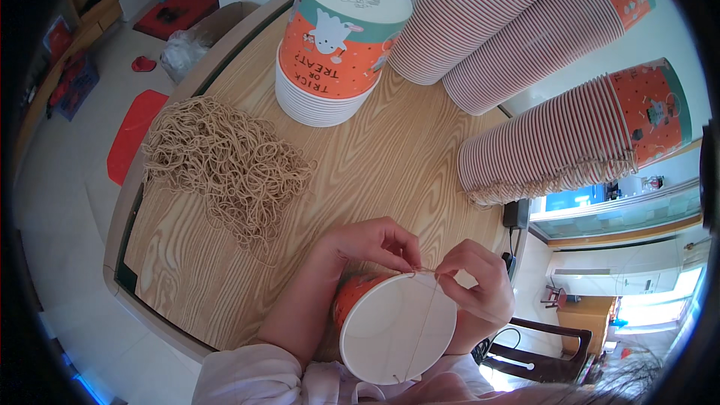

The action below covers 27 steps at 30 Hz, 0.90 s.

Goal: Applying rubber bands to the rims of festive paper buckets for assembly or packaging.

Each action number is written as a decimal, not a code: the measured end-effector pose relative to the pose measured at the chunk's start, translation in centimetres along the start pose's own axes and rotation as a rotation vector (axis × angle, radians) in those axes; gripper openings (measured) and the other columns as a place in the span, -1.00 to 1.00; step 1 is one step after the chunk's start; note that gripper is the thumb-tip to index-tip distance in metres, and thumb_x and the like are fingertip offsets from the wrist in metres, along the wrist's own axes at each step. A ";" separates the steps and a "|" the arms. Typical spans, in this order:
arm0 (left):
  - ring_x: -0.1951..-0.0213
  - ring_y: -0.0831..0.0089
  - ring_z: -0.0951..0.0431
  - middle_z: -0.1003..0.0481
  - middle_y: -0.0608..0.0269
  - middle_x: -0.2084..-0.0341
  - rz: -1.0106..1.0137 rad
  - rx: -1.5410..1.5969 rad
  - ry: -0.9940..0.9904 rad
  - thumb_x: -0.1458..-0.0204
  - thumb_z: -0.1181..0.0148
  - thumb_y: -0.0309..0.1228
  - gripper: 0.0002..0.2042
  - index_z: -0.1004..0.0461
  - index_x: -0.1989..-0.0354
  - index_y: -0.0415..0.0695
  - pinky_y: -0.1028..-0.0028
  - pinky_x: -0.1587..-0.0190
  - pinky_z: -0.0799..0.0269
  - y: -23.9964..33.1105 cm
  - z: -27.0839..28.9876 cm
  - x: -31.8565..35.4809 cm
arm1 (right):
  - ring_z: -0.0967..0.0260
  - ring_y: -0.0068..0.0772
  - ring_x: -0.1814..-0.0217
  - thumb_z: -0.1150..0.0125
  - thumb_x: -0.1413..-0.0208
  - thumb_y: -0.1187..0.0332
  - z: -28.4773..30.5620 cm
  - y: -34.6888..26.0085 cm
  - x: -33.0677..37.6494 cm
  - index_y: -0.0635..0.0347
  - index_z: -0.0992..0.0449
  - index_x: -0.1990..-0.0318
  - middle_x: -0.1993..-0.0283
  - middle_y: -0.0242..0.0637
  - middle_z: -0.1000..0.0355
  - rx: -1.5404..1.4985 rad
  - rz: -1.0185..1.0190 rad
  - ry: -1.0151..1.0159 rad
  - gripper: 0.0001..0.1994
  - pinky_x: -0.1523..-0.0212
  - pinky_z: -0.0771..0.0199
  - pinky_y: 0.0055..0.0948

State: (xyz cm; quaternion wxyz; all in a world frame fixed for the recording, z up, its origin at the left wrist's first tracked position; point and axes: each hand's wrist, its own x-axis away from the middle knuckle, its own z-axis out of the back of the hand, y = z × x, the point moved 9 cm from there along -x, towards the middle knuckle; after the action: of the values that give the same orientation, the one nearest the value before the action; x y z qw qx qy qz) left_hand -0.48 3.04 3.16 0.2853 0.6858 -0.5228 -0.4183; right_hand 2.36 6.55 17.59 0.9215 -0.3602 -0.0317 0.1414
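An orange paper bucket (397, 326) with a white inside rests against my lap at the table's near edge, its mouth facing up at me. A thin beige cord (424, 322) runs across that mouth from the far rim to the near rim. My left hand (371, 244) pinches the cord at the far rim. My right hand (480, 281) pinches the same cord just to the right, fingers curled over the rim. The two hands nearly touch.
A loose pile of beige cords (225, 165) lies on the wooden table (390, 157) at the left. An upright stack of orange buckets (337, 45) stands at the back. Three long stacks (517, 22) lie on their sides at the right. A chair (540, 352) is below right.
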 end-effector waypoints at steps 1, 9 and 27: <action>0.22 0.53 -0.48 -0.49 0.25 0.35 0.001 0.000 -0.001 0.04 -0.22 -0.58 -0.91 -0.49 0.34 -0.24 0.52 0.13 -0.37 0.0 -0.1 0.0 | -0.42 -0.31 0.41 -0.24 0.20 0.62 0.0 0.1 0.0 0.28 -0.47 0.39 0.42 -0.21 -0.37 -0.004 -0.015 0.004 -0.84 0.43 -0.43 -0.49; 0.30 0.65 -0.47 -0.50 0.34 0.37 -0.066 0.076 -0.009 -0.02 -0.17 -0.54 -0.90 -0.46 0.29 -0.25 0.61 0.20 -0.39 0.1 -0.1 -0.3 | -0.40 -0.31 0.44 -0.19 0.21 0.68 -0.2 1.1 -0.8 0.33 -0.44 0.41 0.45 -0.21 -0.37 0.141 -0.061 0.106 -0.85 0.43 -0.38 -0.50; 0.27 0.55 -0.50 -0.51 0.25 0.34 -0.016 0.133 0.079 -0.04 -0.12 -0.49 -0.85 -0.48 0.25 -0.27 0.52 0.15 -0.40 1.1 0.4 0.3 | -0.41 -0.26 0.42 -0.18 0.19 0.66 -0.4 1.3 -0.9 0.33 -0.44 0.42 0.45 -0.20 -0.38 0.170 -0.098 0.093 -0.87 0.43 -0.37 -0.46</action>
State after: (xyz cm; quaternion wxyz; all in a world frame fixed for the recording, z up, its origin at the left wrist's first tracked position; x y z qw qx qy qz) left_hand -1.27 2.45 3.78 0.2562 0.7233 -0.5324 -0.3574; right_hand 1.27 6.95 16.49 0.9551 -0.2848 0.0057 0.0814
